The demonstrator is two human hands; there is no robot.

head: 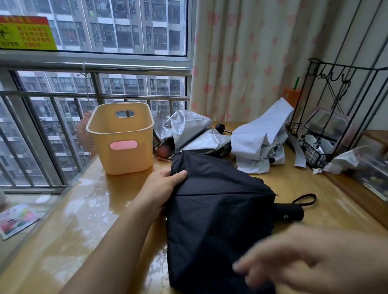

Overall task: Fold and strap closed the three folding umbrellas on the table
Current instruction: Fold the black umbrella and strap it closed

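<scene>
Fingers, left: left hand (160,188) gripped the black umbrella (214,213) at its far edge, thumb (178,175) clamped on top, other fingers hidden by cloth.
Fingers, right: right hand (307,260) was blurred, fingers (246,269) apart and straight over the near end; couldn't tell if touching.
Black umbrella: lay front-centre on the table (80,220), canopy loose, handle (289,211) and loop (303,200) poking out right.
Silver umbrella (192,133): crumpled, just behind the black one, edges touching.
White umbrella (260,139): rumpled heap right of the silver, beside the rack (323,144).
Basket (123,137): yellow, upright, far left by the window, near the silver umbrella.
</scene>
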